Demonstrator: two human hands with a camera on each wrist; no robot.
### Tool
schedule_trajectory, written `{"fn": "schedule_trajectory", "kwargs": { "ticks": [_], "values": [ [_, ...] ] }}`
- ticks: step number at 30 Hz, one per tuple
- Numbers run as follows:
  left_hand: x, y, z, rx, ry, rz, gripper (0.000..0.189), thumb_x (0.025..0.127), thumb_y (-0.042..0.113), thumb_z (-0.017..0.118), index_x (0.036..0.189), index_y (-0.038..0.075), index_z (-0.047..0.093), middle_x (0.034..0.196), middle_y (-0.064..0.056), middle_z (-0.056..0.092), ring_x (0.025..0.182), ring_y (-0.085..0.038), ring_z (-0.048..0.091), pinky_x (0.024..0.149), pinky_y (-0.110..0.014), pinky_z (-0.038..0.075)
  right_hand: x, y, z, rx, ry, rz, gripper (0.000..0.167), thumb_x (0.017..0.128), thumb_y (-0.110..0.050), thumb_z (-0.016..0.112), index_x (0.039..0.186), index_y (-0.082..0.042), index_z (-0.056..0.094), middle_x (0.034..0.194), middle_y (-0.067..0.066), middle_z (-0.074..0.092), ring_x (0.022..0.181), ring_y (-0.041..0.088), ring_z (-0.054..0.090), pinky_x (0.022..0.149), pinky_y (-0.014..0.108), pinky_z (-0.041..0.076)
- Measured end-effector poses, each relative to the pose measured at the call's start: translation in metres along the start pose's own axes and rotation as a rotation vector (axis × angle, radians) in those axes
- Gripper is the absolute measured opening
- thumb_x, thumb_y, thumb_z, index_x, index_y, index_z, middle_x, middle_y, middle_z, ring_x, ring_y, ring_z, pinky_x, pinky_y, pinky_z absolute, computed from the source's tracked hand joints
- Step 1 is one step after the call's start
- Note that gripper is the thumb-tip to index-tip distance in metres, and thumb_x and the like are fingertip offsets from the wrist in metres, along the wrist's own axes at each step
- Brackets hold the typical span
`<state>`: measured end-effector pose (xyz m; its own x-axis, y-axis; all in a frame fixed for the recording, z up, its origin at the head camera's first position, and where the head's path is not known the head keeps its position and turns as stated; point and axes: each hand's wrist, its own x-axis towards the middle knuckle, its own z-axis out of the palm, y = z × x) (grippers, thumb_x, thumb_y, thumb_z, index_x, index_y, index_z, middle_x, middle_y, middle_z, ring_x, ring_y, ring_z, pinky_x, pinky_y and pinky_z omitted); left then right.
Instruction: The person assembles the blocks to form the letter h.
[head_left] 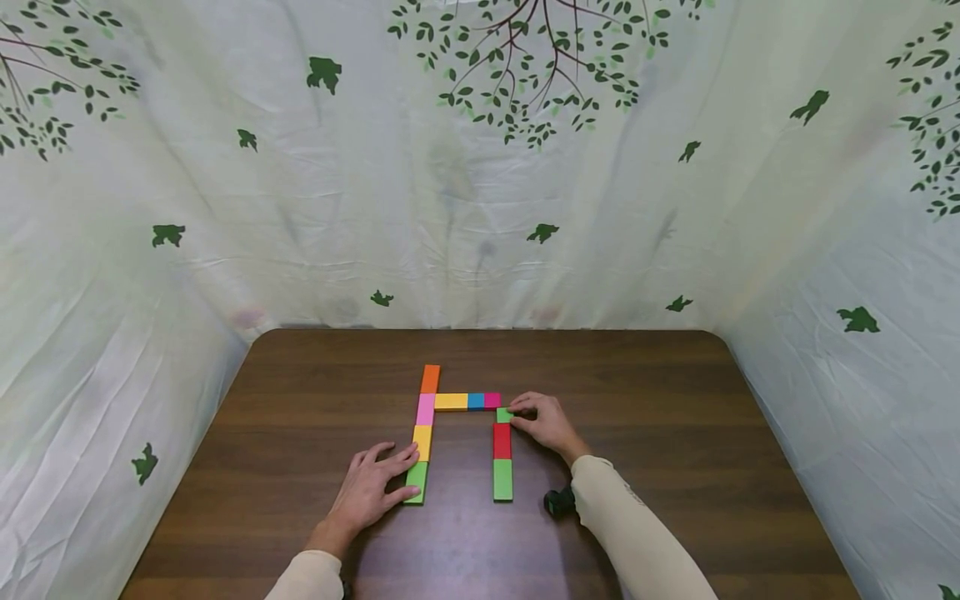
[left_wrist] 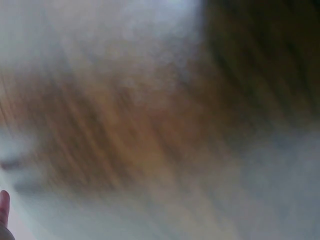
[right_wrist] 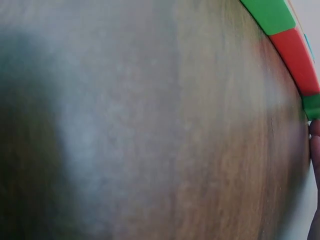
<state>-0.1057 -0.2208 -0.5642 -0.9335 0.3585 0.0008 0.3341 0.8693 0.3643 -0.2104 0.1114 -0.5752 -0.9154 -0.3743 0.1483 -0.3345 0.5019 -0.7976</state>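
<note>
Flat coloured blocks lie on the table in joined rows. The left column has an orange block (head_left: 431, 379), a pink block (head_left: 425, 409), a yellow block (head_left: 422, 442) and a green block (head_left: 416, 479). A crossbar of a yellow block (head_left: 452, 402), a blue block (head_left: 476, 402) and a magenta block (head_left: 492, 401) runs right. My right hand (head_left: 549, 423) pinches a small green block (head_left: 504, 415) under the magenta one, above a red block (head_left: 502, 442) and a longer green block (head_left: 502, 481). My left hand (head_left: 365, 490) rests fingers and thumb on the left column's lower blocks.
The brown wooden table (head_left: 652, 400) reaches back to a pale curtain (head_left: 465, 192) printed with leaves, which also hangs at both sides. A black wrist camera (head_left: 558, 502) sits at the right sleeve. Blurred tabletop fills most of the left wrist view.
</note>
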Motion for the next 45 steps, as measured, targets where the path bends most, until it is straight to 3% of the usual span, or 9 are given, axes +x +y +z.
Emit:
{"fn": "schedule_trajectory", "kwargs": {
  "ticks": [14,25,36,45],
  "values": [
    [-0.0015,-0.0003,0.0009,0.001,0.040,0.015,0.064,0.082,0.054,0.067,0.133,0.018,0.059,0.139,0.006,0.054,0.128,-0.033,0.043,0.100,-0.055,0.031,0.0006,-0.0017,0.0033,0.012,0.021,0.013,0.014,0.083,-0.004,0.074,0.096,-0.004,0.076,0.100,0.003,0.068,0.095,0.021,0.063,0.083,0.035,0.050],
    [0.0000,0.0003,-0.0004,-0.011,-0.003,-0.019,0.064,0.082,0.053,0.068,0.137,0.021,0.054,0.143,0.007,0.050,0.131,-0.032,0.040,0.103,-0.055,0.029,0.0016,-0.0012,0.0048,0.021,0.042,0.009,0.012,0.081,-0.005,0.076,0.094,-0.004,0.077,0.099,0.003,0.069,0.095,0.021,0.064,0.086,0.036,0.050],
    [-0.0012,0.0003,0.0012,-0.010,0.044,0.011,0.063,0.081,0.052,0.069,0.134,0.018,0.058,0.140,0.006,0.053,0.128,-0.034,0.043,0.100,-0.054,0.031,-0.0003,0.0002,0.0071,0.039,0.053,0.020,0.011,0.082,-0.006,0.076,0.093,-0.005,0.077,0.100,0.003,0.070,0.098,0.021,0.063,0.089,0.039,0.049],
    [-0.0015,-0.0005,0.0014,0.003,0.026,0.009,0.063,0.082,0.052,0.068,0.135,0.018,0.058,0.141,0.006,0.052,0.129,-0.033,0.042,0.101,-0.054,0.031,-0.0007,0.0000,0.0072,0.048,0.068,0.013,0.009,0.083,-0.007,0.075,0.092,-0.006,0.077,0.100,0.003,0.071,0.098,0.022,0.064,0.089,0.041,0.049]
  ]
}}
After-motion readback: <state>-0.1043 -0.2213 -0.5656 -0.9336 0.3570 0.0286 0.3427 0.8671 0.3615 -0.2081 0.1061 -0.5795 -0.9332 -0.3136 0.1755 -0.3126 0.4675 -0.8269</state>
